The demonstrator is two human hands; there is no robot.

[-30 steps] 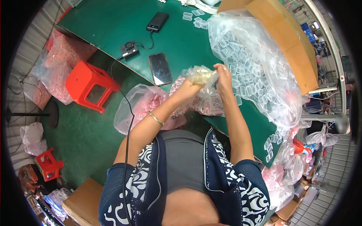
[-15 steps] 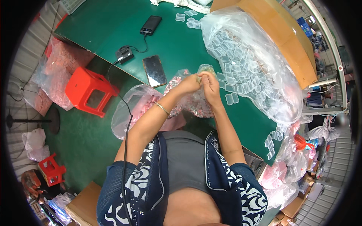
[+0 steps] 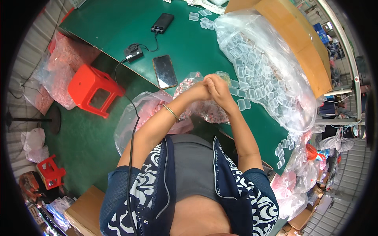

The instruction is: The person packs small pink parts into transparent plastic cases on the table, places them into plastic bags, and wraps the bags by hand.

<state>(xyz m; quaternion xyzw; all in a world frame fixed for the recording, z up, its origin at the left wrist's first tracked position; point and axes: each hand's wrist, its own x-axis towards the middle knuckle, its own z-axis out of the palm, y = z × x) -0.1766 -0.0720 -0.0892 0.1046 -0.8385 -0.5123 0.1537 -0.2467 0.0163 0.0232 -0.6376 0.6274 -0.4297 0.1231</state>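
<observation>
My left hand and my right hand are closed and pressed together above the table's near edge. Whatever they pinch is hidden by the fingers. Just beyond my right hand shows a small clear plastic bag with a yellowish tint; I cannot tell whether the fingers hold it. Below and beside the hands is a clear bag of small pink and white pieces. Another clear bag holding pink pieces lies under my left forearm. Small clear plastic boxes lie right of my right hand.
A large clear bag spills many clear boxes across the green table, beside a cardboard carton. Left of my hands lie a phone, a power bank and a cabled black device. A red stool stands on the floor.
My hands have drawn closer together and turned slightly, and the right wrist bends more. The small clear bag now shows further right of the fingers. The whole view has shifted slightly.
</observation>
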